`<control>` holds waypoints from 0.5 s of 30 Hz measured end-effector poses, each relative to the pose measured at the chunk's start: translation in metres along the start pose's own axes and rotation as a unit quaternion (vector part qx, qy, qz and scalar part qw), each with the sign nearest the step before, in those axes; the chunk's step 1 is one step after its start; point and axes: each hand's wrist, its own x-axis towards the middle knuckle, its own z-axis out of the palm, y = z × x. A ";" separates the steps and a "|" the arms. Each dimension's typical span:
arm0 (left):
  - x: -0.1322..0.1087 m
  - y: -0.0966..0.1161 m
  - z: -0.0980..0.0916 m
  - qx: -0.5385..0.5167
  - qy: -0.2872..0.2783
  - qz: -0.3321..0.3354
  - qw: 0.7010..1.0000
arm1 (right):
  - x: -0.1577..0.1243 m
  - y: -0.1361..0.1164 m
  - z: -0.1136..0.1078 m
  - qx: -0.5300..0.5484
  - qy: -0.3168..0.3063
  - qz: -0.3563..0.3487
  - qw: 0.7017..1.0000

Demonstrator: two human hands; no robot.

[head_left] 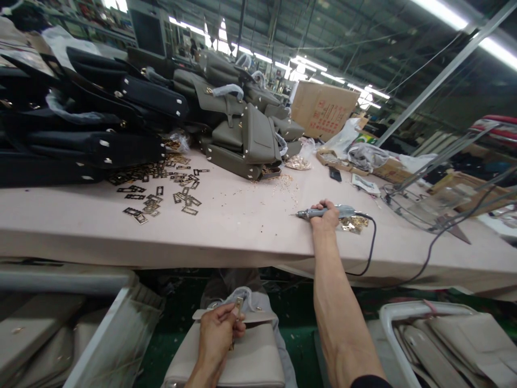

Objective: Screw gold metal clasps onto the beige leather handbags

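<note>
Right hand (328, 215) grips grey cylindrical screwdriver (345, 211) near pale surface's (242, 231) edge, left hand (220, 330) pinches gold metal strip (239, 306) over smooth beige bag (256, 353)

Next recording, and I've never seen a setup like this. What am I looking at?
There's no machine arm here, just a person's bare hands, seen in one picture from a camera worn on the head, looking forward and down. The right hand holds a corded tool, apparently an electric screwdriver, over the table. The left hand pinches a small gold-coloured piece above a beige bag on the lap. On the table lie black bags, olive bags and scattered metal frames.
</note>
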 end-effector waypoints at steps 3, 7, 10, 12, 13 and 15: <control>0.001 -0.001 0.001 -0.006 -0.002 0.003 1.000 | 0.000 0.000 0.000 0.006 0.001 -0.001 1.000; 0.000 -0.002 0.002 -0.008 -0.001 0.004 1.000 | 0.000 0.000 0.000 0.009 0.001 0.000 1.000; -0.001 -0.002 0.002 0.000 -0.002 0.002 1.000 | 0.001 0.001 0.000 0.008 0.001 0.002 1.000; -0.001 -0.002 0.003 -0.001 0.001 0.000 1.000 | 0.002 0.001 -0.001 0.006 0.002 0.000 1.000; 0.000 -0.002 0.003 -0.003 0.002 -0.001 1.000 | 0.002 0.001 -0.001 0.003 0.001 -0.001 1.000; 0.000 -0.002 0.003 -0.007 0.005 0.000 1.000 | 0.003 0.002 -0.002 -0.003 -0.001 -0.002 1.000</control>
